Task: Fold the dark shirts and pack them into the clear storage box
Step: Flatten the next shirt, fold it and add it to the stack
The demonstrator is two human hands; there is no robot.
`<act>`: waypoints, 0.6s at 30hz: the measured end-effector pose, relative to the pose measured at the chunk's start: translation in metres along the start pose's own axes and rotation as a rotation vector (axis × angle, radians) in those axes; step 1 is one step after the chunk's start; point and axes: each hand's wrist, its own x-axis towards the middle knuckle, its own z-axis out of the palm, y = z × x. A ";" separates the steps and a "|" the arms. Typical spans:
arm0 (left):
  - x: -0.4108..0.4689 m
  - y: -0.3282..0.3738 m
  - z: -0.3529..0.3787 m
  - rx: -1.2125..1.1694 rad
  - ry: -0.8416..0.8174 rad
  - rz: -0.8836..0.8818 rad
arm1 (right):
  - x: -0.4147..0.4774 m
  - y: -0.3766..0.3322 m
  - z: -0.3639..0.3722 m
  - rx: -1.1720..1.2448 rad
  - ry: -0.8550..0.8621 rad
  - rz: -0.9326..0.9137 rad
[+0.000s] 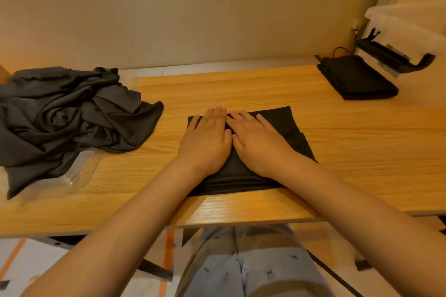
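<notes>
i had both hands flat and side by side on the half-folded black shirt (286, 124). my left hand (205, 138) and right hand (259, 146) touched at the thumbs, fingers straight, pressing and clasping nothing. the shirt lay mid-way along the light wooden table (241, 88), with its near fold just beside the front edge.

my worry was the far right corner: the layers there looked stepped rather than square, so pressing could have set a crooked crease. sliding my palms outward could have dragged the thin top layer and opened the fold. a pull toward me might have tipped the near edge off the table.

the neat folded black stack (357, 77) sat beside the clear plastic storage box (410, 24), well apart from my hands, so a loose bundle could have sagged open on that long carry. the crumpled dark grey shirt pile (67, 113) spilled over its clear tray (74, 176).
</notes>
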 end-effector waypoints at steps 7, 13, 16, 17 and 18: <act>0.000 -0.018 0.006 -0.014 -0.006 -0.006 | 0.001 0.027 0.001 -0.013 -0.064 0.034; -0.009 -0.042 -0.001 -0.052 -0.019 -0.110 | -0.002 0.074 -0.010 0.024 -0.090 0.176; -0.013 -0.052 -0.001 -0.052 -0.017 -0.111 | -0.007 0.080 -0.011 0.054 -0.087 0.175; -0.014 -0.054 -0.001 -0.058 -0.013 -0.113 | -0.008 0.082 -0.011 0.069 -0.079 0.181; -0.016 -0.057 -0.002 -0.070 -0.009 -0.120 | -0.010 0.083 -0.011 0.096 -0.060 0.189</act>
